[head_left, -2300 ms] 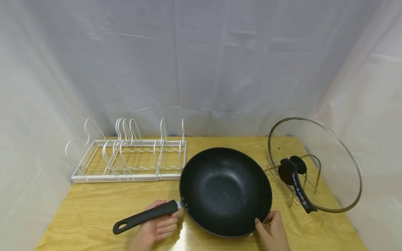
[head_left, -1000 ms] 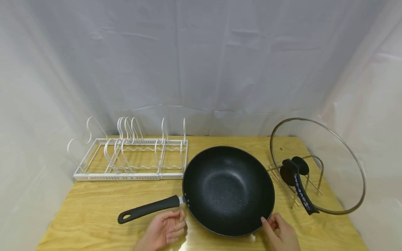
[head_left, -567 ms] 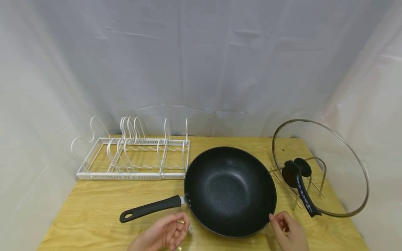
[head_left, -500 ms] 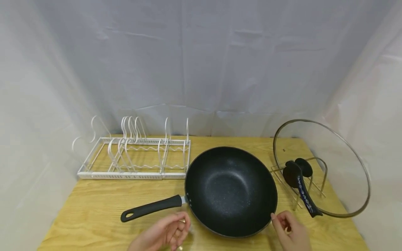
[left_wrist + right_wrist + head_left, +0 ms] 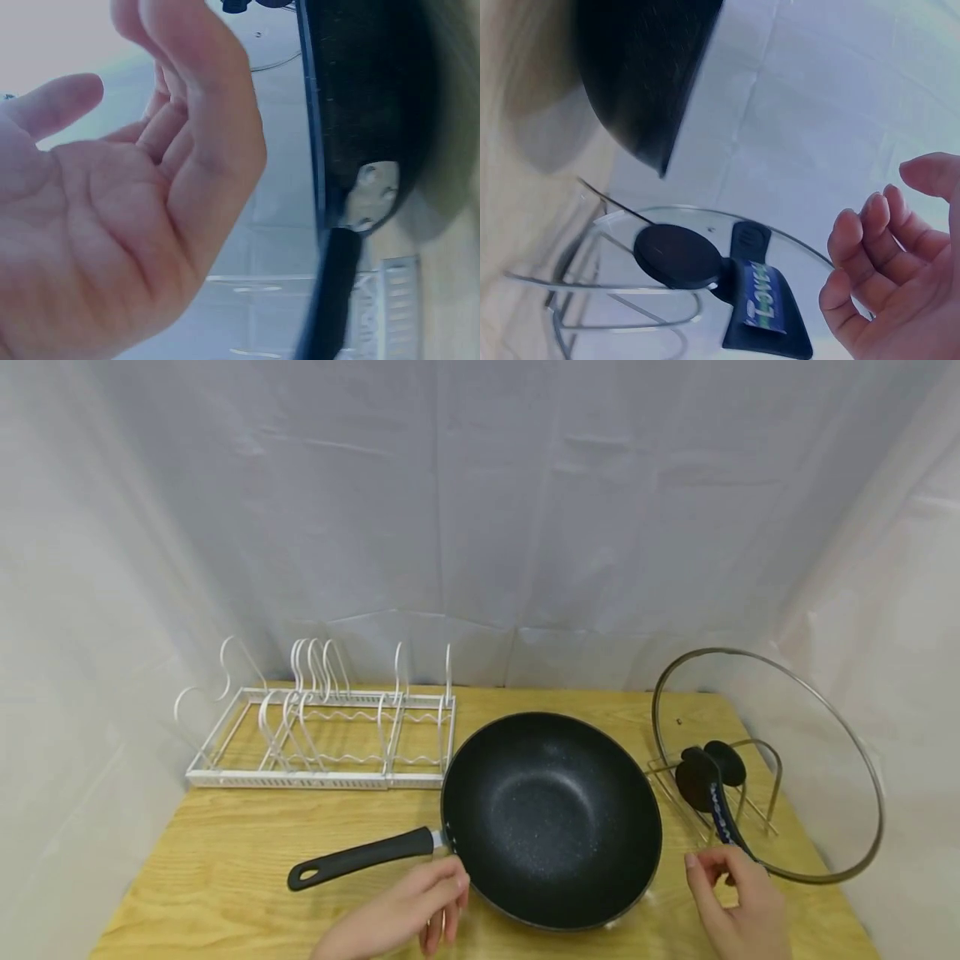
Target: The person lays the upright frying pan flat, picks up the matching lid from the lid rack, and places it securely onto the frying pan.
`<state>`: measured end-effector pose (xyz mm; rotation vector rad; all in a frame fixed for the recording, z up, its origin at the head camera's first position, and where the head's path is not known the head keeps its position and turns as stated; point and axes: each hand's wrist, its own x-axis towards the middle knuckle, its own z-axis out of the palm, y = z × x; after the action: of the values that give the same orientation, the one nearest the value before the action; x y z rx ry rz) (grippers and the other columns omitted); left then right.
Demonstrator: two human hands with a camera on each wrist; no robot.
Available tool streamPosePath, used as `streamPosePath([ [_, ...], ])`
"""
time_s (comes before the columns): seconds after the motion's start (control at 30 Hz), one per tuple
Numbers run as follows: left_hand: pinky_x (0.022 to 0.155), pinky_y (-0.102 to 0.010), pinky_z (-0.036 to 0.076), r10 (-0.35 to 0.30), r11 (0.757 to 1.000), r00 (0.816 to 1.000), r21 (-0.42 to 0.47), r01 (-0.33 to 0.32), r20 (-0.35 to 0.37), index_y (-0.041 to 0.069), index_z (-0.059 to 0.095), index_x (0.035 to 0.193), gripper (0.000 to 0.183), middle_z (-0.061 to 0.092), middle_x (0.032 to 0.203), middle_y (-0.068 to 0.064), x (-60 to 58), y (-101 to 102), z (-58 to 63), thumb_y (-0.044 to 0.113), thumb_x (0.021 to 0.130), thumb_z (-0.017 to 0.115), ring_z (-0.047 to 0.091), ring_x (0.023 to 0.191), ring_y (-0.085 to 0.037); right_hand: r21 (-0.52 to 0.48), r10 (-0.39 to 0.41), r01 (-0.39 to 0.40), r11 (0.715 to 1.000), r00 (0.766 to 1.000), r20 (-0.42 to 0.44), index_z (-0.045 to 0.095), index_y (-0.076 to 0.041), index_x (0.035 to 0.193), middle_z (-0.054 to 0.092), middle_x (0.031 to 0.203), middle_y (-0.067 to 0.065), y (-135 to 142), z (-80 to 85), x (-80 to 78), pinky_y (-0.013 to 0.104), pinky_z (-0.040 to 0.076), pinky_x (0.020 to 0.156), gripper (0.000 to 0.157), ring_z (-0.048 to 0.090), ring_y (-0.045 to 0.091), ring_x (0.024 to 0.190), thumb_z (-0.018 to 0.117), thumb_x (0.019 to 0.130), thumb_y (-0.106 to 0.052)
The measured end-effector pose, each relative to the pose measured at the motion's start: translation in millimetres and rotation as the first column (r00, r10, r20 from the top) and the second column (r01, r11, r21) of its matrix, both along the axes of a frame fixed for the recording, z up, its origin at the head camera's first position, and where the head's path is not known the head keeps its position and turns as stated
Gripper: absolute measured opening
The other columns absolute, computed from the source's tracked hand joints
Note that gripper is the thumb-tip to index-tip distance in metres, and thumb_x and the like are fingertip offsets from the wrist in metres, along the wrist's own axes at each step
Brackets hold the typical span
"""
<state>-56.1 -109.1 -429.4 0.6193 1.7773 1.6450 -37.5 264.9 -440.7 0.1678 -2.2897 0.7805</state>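
Observation:
A black wok [image 5: 551,818] with a long black handle [image 5: 362,859] sits on the wooden table, its handle pointing left. My left hand [image 5: 408,902] hovers by the near left rim, below the handle. The left wrist view shows its fingers loosely bent and apart from the wok [image 5: 367,90], nothing in the palm. My right hand [image 5: 738,897], also loosely curled and holding nothing, is near the black handle of the glass lid [image 5: 817,777]. In the right wrist view a gap shows between its fingers and the lid handle [image 5: 765,307], which carries a blue label.
The lid stands tilted in a small gold-coloured wire stand [image 5: 768,760] at the right. A white pan rack [image 5: 300,781] with several upright wire hoops stands at the back left. Pale plastic sheeting [image 5: 480,527] encloses the table [image 5: 247,860] at the back and sides.
My left hand has let go of the wok handle and turned over, moving right. My right hand has released the wok's rim and moved right towards the lid handle. The wok stays on the table.

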Motion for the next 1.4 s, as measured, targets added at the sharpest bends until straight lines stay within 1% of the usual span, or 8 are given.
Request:
streamPosePath([
  [0.23, 0.049, -0.023, 0.047, 0.126, 0.981, 0.982, -0.128, -0.144, -0.138, 0.012, 0.052, 0.091, 0.026, 0.058, 0.068, -0.005, -2.2, 10, 13.5, 0.032, 0.101, 0.040, 0.051, 0.053, -0.012, 0.036, 0.064, -0.059, 0.998, 0.988, -0.143, 0.061, -0.001, 0.077, 0.058, 0.071, 0.003, 17, 10.2, -9.0, 0.009, 0.037, 0.069, 0.009, 0.047, -0.003, 0.071, 0.069, 0.077, -0.005],
  [0.53, 0.046, -0.021, 0.041, 0.183, 0.944, 0.908, -0.192, -0.269, -0.376, 0.020, 0.053, 0.087, 0.027, 0.056, 0.064, 0.001, -14.5, 31, 25.7, 0.041, 0.099, 0.042, 0.048, 0.050, -0.007, 0.100, 0.068, -0.056, 0.993, 0.990, -0.123, 0.061, 0.002, 0.085, 0.060, 0.081, 0.010, 33, 18.2, -19.3, 0.009, 0.031, 0.081, 0.015, 0.049, 0.006, 0.081, 0.066, 0.081, -0.012],
  [0.9, 0.043, -0.019, 0.035, 0.161, 0.889, 0.768, -0.246, -0.385, -0.621, 0.023, 0.051, 0.080, 0.024, 0.045, 0.057, 0.011, -33.1, 72, 37.6, 0.038, 0.098, 0.045, 0.041, 0.046, -0.003, 0.129, -0.073, 0.063, 0.990, 0.995, 0.074, 0.060, 0.002, 0.104, 0.062, 0.092, 0.012, 41, 24.1, -26.8, 0.021, 0.037, 0.072, 0.029, 0.053, 0.024, 0.078, 0.071, 0.078, -0.006],
  [1.0, 0.043, -0.019, 0.036, 0.124, 0.887, 0.709, -0.243, -0.393, -0.694, 0.022, 0.050, 0.080, 0.020, 0.045, 0.059, 0.013, -38.0, 85, 39.8, 0.033, 0.097, 0.047, 0.042, 0.048, -0.001, 0.132, -0.094, 0.074, 0.988, 0.985, 0.145, 0.059, 0.001, 0.107, 0.062, 0.096, 0.012, 42, 25.9, -29.0, 0.023, 0.038, 0.071, 0.029, 0.055, 0.026, 0.081, 0.069, 0.081, -0.009],
  [1.13, 0.041, -0.016, 0.033, 0.082, 0.883, 0.605, -0.224, -0.413, -0.792, 0.022, 0.048, 0.079, 0.018, 0.043, 0.061, 0.014, -44.1, 101, 43.3, 0.029, 0.095, 0.049, 0.039, 0.049, 0.001, 0.147, -0.093, 0.061, 0.987, 0.971, 0.222, 0.057, 0.001, 0.110, 0.061, 0.100, 0.014, 44, 30.0, -33.1, 0.034, 0.042, 0.066, 0.030, 0.056, 0.031, 0.084, 0.065, 0.087, -0.015],
  [1.2, 0.040, -0.015, 0.032, 0.066, 0.886, 0.573, -0.216, -0.410, -0.817, 0.022, 0.047, 0.079, 0.017, 0.042, 0.061, 0.014, -46.9, 109, 45.3, 0.028, 0.095, 0.049, 0.038, 0.049, 0.002, 0.159, -0.090, 0.050, 0.986, 0.963, 0.253, 0.057, 0.001, 0.111, 0.060, 0.102, 0.016, 45, 31.7, -36.5, 0.038, 0.044, 0.062, 0.031, 0.057, 0.032, 0.084, 0.063, 0.088, -0.018],
  [1.27, 0.040, -0.014, 0.031, 0.051, 0.890, 0.557, -0.215, -0.402, -0.829, 0.022, 0.046, 0.078, 0.017, 0.042, 0.061, 0.013, -50.0, 117, 47.3, 0.027, 0.094, 0.049, 0.038, 0.048, 0.002, 0.173, -0.090, 0.043, 0.984, 0.958, 0.272, 0.056, 0.001, 0.112, 0.061, 0.101, 0.016, 46, 32.3, -39.8, 0.037, 0.045, 0.060, 0.032, 0.058, 0.032, 0.082, 0.062, 0.089, -0.020],
  [1.4, 0.040, -0.015, 0.031, 0.030, 0.901, 0.560, -0.220, -0.374, -0.828, 0.023, 0.044, 0.079, 0.017, 0.042, 0.062, 0.012, -58.5, 134, 51.0, 0.027, 0.095, 0.048, 0.038, 0.047, -0.001, 0.186, -0.085, 0.031, 0.982, 0.952, 0.294, 0.057, 0.002, 0.112, 0.063, 0.095, 0.017, 47, 29.9, -46.2, 0.030, 0.045, 0.055, 0.033, 0.061, 0.032, 0.076, 0.062, 0.089, -0.020],
])
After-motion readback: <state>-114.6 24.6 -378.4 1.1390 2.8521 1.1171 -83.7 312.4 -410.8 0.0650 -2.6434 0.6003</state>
